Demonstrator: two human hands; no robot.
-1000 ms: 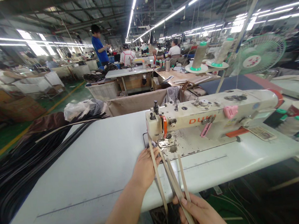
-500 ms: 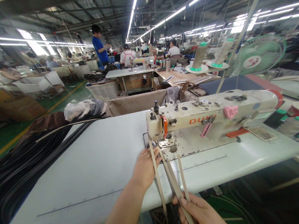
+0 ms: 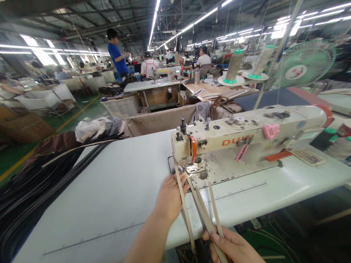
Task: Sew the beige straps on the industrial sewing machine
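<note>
Sewing machine: stands on the pale desk, needle end leftward.
Beige strips: run from just in front of the sewing machine's needle end down past the desk's front edge.
Left hand: palm down just before the sewing machine's needle end, fingers extended; cannot tell whether its grip pinches anything.
Loose strip: comes down from the sewing machine's needle end, across the left hand's fingers.
Right hand: in front of the sewing machine, grip grasping the beige strips between thumb and fingers.
Black strips: heaped well left of the sewing machine.
Fan: behind the sewing machine's right end.
</note>
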